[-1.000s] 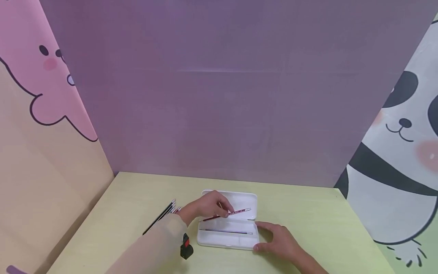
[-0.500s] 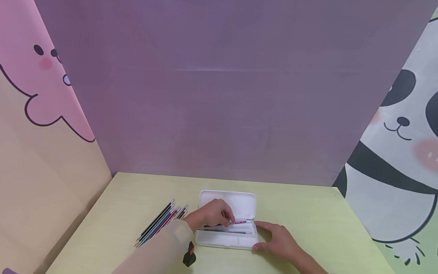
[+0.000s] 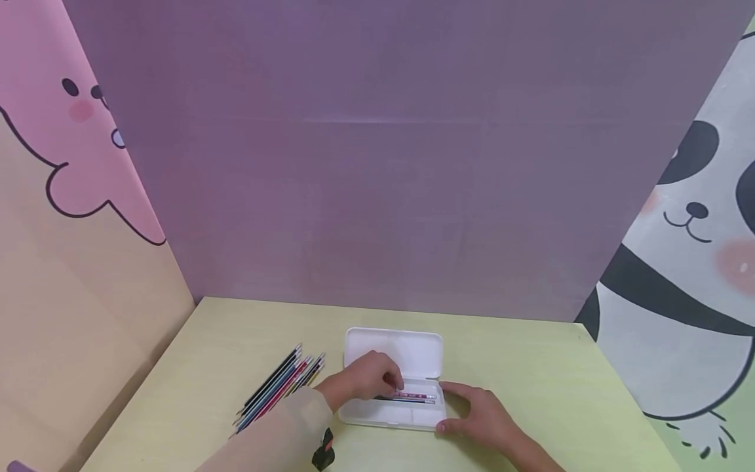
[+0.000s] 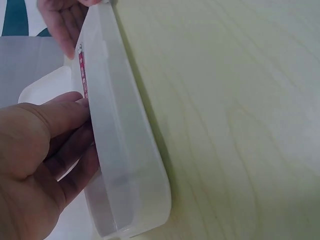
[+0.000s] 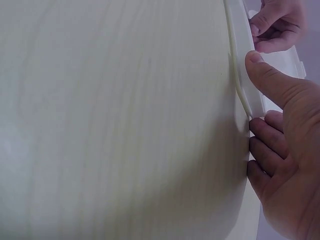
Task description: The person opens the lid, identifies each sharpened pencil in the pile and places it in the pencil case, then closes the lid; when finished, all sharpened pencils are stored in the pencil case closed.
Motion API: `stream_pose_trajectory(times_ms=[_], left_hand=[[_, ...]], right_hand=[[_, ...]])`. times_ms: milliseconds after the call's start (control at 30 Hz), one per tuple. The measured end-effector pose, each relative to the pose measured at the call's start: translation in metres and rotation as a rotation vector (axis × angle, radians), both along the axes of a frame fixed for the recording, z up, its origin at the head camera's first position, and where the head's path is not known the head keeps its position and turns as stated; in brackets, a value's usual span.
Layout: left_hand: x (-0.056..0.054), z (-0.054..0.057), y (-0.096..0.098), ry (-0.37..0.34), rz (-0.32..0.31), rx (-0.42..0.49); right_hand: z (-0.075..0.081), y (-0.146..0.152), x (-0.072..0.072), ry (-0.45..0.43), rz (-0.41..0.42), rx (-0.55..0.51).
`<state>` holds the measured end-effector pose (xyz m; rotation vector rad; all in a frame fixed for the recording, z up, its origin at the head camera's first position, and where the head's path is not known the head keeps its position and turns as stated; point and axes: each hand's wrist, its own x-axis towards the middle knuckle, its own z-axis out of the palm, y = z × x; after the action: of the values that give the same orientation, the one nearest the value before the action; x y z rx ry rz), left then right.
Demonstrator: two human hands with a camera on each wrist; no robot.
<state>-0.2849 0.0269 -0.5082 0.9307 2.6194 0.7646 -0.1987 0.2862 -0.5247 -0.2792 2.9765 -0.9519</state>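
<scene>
An open white plastic pencil case (image 3: 383,419) lies on the table, its lid (image 3: 407,344) folded back on the far side. Inside the tray my left hand (image 3: 368,375) pinches a red patterned pencil (image 3: 416,395), whose white end points right. Alongside it lies a dark pencil (image 3: 426,402), partly hidden by the hand. The left wrist view shows thumb and fingers reaching over the case wall (image 4: 117,135) onto the red pencil (image 4: 83,72). My right hand (image 3: 485,416) holds the right end of the case, thumb at the near corner and fingers at the far one.
Left of the case, a loose bundle of pencils (image 3: 278,385) in several colours lies slanted on the pale yellow table (image 3: 531,360), partly behind the left sleeve (image 3: 277,429). A purple panel (image 3: 377,196) rises at the table's back edge.
My left hand has lowered the red pencil from over the lid into the tray, bringing it next to the dark pencil. The right hand has stayed at the case's end.
</scene>
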Motion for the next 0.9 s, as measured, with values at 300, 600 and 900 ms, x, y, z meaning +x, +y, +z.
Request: stream_pose_trajectory(times_ms=[300,600,900], left_hand=[[0.005,0.002,-0.002,0.054,-0.004,-0.026],[0.001,0.004,-0.013,-0.009,-0.030,0.040],[0.000,0.012,-0.042,-0.042,-0.019,0.154]], right_hand=[[-0.002,-0.002,-0.002,0.009,-0.008,0.003],[-0.001,0.003,-0.007,0.058,0.037,0.060],[0.006,0.004,-0.007,0.043,0.065,0.129]])
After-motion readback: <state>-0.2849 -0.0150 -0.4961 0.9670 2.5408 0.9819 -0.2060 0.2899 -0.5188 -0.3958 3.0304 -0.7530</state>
